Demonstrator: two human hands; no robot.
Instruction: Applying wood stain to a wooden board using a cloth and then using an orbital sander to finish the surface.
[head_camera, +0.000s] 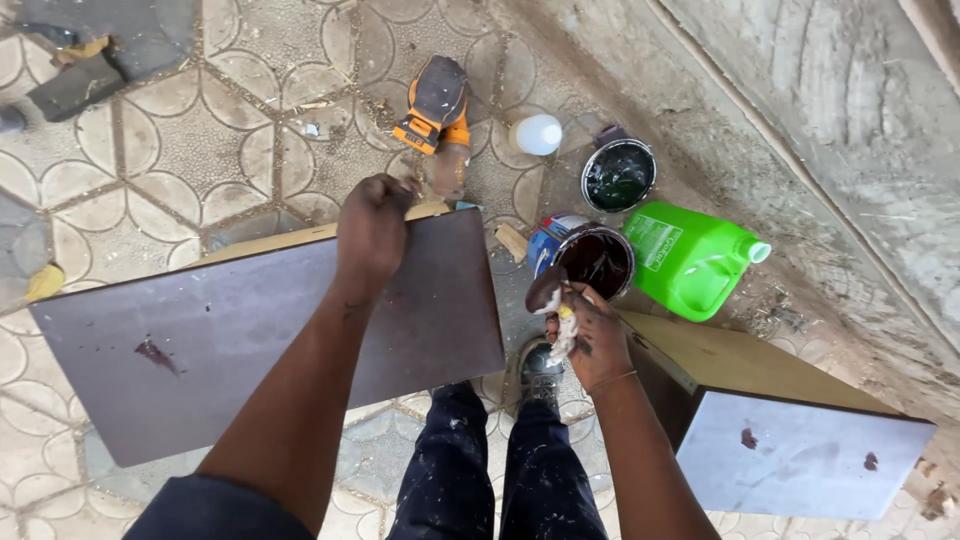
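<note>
My left hand (373, 228) grips the far edge of a dark purple-brown stained board (230, 340) and holds it flat in front of me. My right hand (585, 335), smeared with stain, is closed on a stained rag or sponge (552, 300). It hovers just beside an open can of dark brown stain (596, 262) on the floor. The board has a darker drip mark near its left side.
A green plastic jug (690, 258) lies right of the can, another open tin of dark liquid (618, 175) behind it. An orange sander (435, 105) and a white bottle (537, 134) lie on the patterned tile floor. A stained box-like piece (800, 460) stands at right, against a rough wall (800, 120).
</note>
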